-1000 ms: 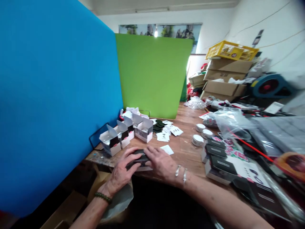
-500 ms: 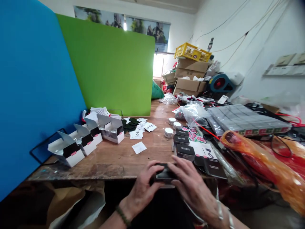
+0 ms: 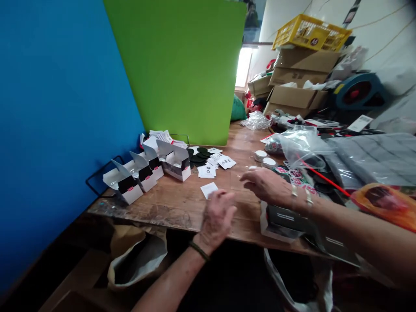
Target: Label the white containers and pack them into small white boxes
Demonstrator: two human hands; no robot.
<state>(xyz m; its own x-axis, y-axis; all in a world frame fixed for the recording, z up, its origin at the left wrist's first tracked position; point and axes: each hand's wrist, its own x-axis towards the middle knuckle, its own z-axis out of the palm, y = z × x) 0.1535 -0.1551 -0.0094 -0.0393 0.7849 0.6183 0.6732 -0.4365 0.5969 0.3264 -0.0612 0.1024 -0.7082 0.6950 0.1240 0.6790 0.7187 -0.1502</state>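
Note:
My left hand (image 3: 217, 219), smeared by motion, is over the table's front part, beside a single white card (image 3: 209, 190); whether it holds anything does not show. Further right, my right hand (image 3: 264, 184) reaches over the table with its fingers bent down at the white round tins (image 3: 269, 163). It partly covers one tin, and its fingertips are blurred. Below my right forearm stands a black and white box (image 3: 281, 223). Several white boxes with raised lids (image 3: 177, 164) stand in a row at the left. Printed cards (image 3: 226, 161) and black round pads (image 3: 200, 155) lie behind the single card.
Blue (image 3: 65, 95) and green (image 3: 182, 73) panels stand at the left and back. Plastic bags (image 3: 302, 145) and an orange-wrapped bundle (image 3: 383, 203) crowd the right. Cartons (image 3: 299, 78) carry a yellow crate (image 3: 310, 34). A paper bag (image 3: 139, 255) is below the table edge.
The view has shifted to the right and down. My hands have parted from the dark box they held at the front edge; my right hand has moved forward to the tins, my left toward the white card.

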